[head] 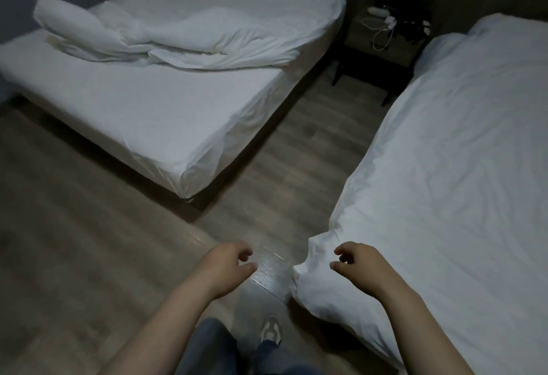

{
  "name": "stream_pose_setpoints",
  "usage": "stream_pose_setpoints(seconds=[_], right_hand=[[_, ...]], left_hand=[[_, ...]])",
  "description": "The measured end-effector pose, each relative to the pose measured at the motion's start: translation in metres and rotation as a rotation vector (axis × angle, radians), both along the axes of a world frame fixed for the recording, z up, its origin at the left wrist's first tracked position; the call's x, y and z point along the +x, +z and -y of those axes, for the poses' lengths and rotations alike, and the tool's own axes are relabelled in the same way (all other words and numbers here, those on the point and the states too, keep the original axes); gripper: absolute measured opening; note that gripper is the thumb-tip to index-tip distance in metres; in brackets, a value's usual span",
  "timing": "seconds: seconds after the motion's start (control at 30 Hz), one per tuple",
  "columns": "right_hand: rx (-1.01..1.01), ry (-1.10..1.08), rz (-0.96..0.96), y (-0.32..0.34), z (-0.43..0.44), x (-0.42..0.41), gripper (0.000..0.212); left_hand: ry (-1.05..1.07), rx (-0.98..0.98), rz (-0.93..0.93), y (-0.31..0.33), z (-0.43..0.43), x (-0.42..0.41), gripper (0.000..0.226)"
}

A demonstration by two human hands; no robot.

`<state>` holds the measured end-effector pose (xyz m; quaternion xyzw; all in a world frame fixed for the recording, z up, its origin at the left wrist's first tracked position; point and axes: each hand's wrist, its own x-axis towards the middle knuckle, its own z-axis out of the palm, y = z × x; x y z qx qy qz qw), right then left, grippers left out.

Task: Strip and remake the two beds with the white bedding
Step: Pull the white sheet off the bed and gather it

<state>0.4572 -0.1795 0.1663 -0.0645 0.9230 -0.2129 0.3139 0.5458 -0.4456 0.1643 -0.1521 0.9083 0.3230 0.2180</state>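
Two beds with white bedding fill the room. The left bed (142,113) has a fitted sheet, and a crumpled white duvet (166,36) is bunched across its far half. A white duvet (450,149) is spread over the right bed, its near corner (311,256) hanging toward the floor. My left hand (228,265) hovers over the floor with loosely curled fingers, holding nothing. My right hand (355,259) hovers just above the duvet's near corner, fingers loosely curled, also holding nothing.
A dark nightstand (382,45) with cables and chargers stands between the beds at the back. A wooden floor (267,167) runs between the beds as an aisle. My legs and a shoe (269,330) show at the bottom.
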Motion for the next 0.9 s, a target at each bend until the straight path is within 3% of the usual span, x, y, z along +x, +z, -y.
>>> stream_pose_setpoints(seconds=[0.5, 0.7, 0.9], right_hand=[[0.01, -0.692, 0.116, -0.022, 0.02, 0.031, 0.034], [0.004, -0.837, 0.153, -0.046, 0.037, 0.048, 0.014], [-0.021, -0.947, 0.167, -0.078, 0.038, 0.062, 0.04]], left_hand=[[-0.636, 0.028, 0.103, -0.043, 0.01, -0.163, 0.032], [-0.771, 0.001, 0.171, -0.08, -0.007, -0.192, 0.027], [-0.777, -0.01, 0.225, -0.13, -0.038, -0.19, 0.036]])
